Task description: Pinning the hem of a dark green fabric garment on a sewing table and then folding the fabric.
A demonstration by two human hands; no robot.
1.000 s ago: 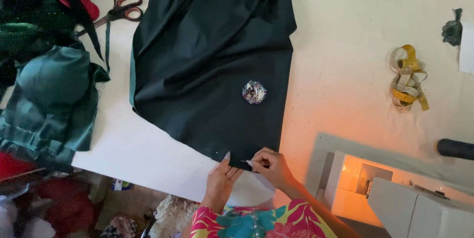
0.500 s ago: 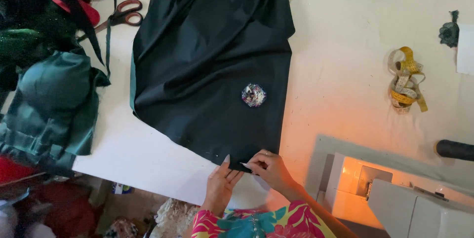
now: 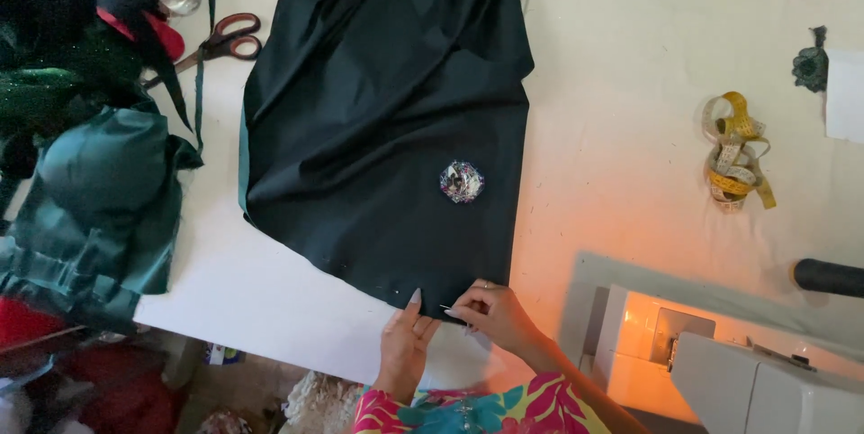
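A dark green fabric panel point(image 3: 387, 119) lies spread flat on a white table point(image 3: 621, 128). A small shiny round pin holder point(image 3: 462, 181) rests on the cloth near its lower right. My left hand point(image 3: 404, 337) lies at the cloth's near edge with fingers pressing it down. My right hand point(image 3: 490, 313) pinches a thin pin at the same edge, close to the fabric's near right corner. The two hands almost touch.
Red-handled scissors point(image 3: 220, 41) lie at the upper left beside a heap of green garments point(image 3: 90, 182). A yellow tape measure point(image 3: 738, 155) is coiled at the right. A white sewing machine point(image 3: 720, 362) with its lamp lit stands at the lower right.
My left hand has slid slightly right along the hem toward my right hand. The fabric and the other things have kept their places.
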